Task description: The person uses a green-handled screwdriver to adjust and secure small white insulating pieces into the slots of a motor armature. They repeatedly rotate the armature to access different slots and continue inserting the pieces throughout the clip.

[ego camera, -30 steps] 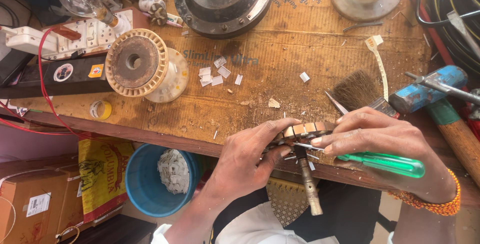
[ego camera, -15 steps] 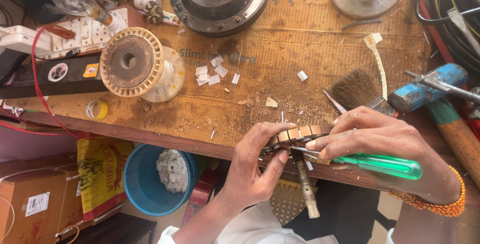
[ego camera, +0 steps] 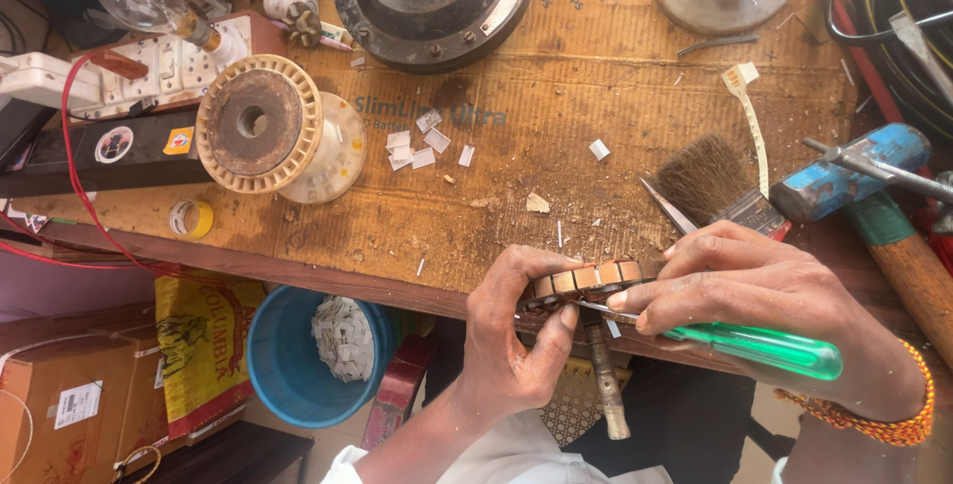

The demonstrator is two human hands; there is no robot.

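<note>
Since the earlier frames, both hands have barely shifted; the view has drifted slightly, so the spool-like stator core (ego camera: 260, 124) now sits a little further right in the upper left of the frame. The left hand (ego camera: 516, 330) has its fingers clamped around a small round motor armature (ego camera: 586, 280) with copper-coloured segments, held at the near edge of the surface (ego camera: 556, 97), lower centre of the frame; its steel shaft (ego camera: 606, 380) points down toward the person's lap. The right hand (ego camera: 754, 290) has its fingers closed on a green-handled screwdriver (ego camera: 764, 345), whose tip meets the segmented ring just under the left thumb.

By the look of it, the step in hand is picking or scraping at the gaps between the segments. A next move would call for a steady left grip, a small turn of the armature, and light pressure so the tip does not slip toward the thumb.

A worn brush (ego camera: 720, 181) lies just above the right hand, a blue-headed hammer (ego camera: 854, 181) to its right, and white paper scraps (ego camera: 422, 146) are scattered mid-surface. A blue bucket (ego camera: 288, 365) stands below the edge.
</note>
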